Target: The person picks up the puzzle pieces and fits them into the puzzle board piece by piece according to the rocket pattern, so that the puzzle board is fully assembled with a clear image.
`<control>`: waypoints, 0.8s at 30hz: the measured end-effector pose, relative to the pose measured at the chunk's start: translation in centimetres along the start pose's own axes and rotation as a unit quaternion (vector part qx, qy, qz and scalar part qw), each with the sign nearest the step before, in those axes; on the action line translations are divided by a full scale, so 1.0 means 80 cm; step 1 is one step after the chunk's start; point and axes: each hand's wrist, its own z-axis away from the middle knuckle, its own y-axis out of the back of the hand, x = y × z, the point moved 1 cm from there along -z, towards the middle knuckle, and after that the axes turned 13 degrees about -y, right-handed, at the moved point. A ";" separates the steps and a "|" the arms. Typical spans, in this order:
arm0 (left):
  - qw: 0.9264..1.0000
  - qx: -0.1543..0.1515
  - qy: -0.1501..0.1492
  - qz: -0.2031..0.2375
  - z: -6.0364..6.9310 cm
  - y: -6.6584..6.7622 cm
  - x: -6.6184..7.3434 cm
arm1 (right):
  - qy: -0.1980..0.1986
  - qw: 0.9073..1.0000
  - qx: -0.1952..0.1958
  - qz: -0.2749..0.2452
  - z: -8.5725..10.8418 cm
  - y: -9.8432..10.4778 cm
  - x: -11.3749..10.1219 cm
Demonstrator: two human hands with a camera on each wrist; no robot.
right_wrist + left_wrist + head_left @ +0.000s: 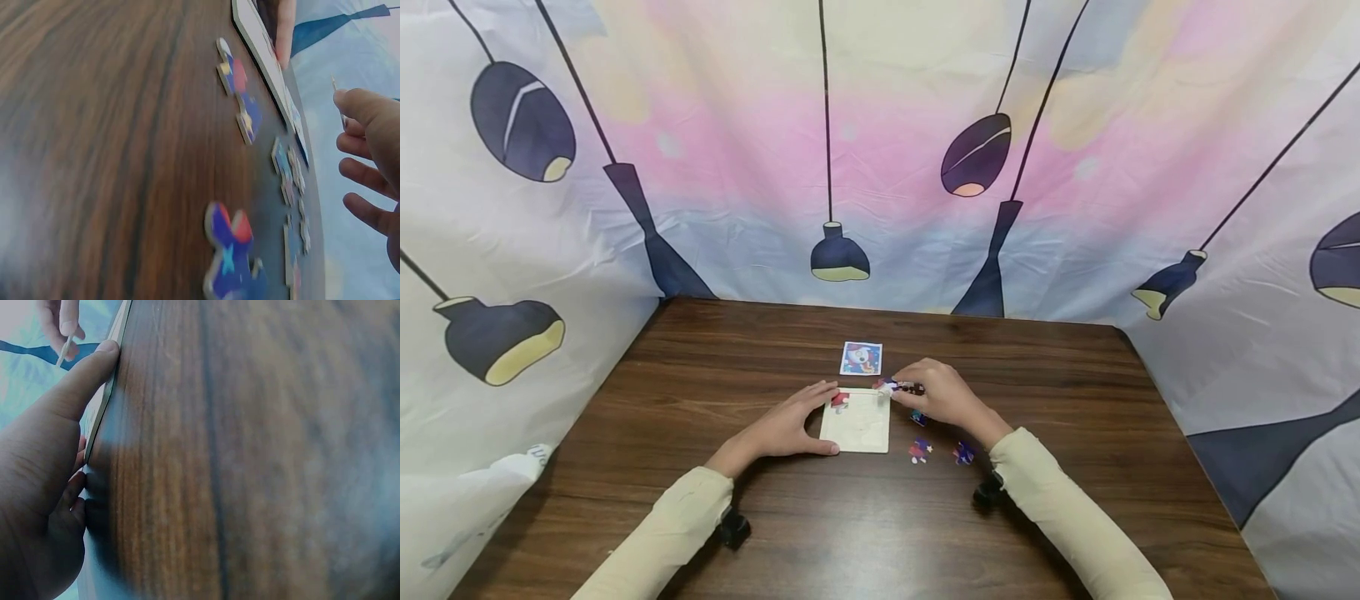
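I'm pinching a puzzle piece [64, 353] in my right hand [942, 390], thumb and fingertips clamped on it, near the far right corner of the puzzle tray [861, 429]; the tray is holding a mostly red piece [840, 400] in its far left corner, its pale floor showing elsewhere; my left hand [786, 425] is resting along the tray's left side, thumb and fingers spread apart, the thumb touching the near edge; loose pieces [920, 451] are lying to the tray's right; a picture card [861, 358] is lying just beyond it; the wooden table [850, 533] is bearing everything; a patterned cloth [895, 150] is hanging behind.
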 end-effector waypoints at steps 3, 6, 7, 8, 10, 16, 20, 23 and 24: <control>1.000 -0.001 0.003 0.002 -0.001 0.000 0.001 | 0.002 1.000 -0.006 0.002 -0.006 -0.005 -0.007; 1.000 -0.002 0.004 0.002 -0.001 0.000 0.002 | 0.004 1.000 -0.014 0.003 -0.012 -0.011 -0.014; 1.000 -0.002 0.004 0.002 -0.001 0.001 0.003 | 0.005 1.000 -0.016 0.003 -0.013 -0.013 -0.016; 1.000 -0.001 0.003 0.002 -0.001 0.001 0.003 | 0.004 1.000 -0.019 0.002 -0.015 -0.014 -0.019; 1.000 -0.001 0.000 0.002 -0.001 0.001 0.003 | 0.005 1.000 -0.023 0.003 -0.018 -0.019 -0.022; 1.000 0.000 -0.003 0.006 -0.001 0.001 0.002 | 0.011 0.999 -0.027 0.014 -0.024 -0.031 -0.030; 1.000 -0.001 -0.002 0.008 0.000 0.001 0.002 | 0.012 0.999 -0.030 0.019 -0.029 -0.037 -0.034; 1.000 0.000 -0.003 0.007 0.000 0.000 0.000 | 0.014 0.999 -0.036 0.029 -0.033 -0.041 -0.035; 1.000 0.001 -0.004 0.008 0.000 0.000 0.000 | 0.015 0.999 -0.037 0.034 -0.034 -0.043 -0.035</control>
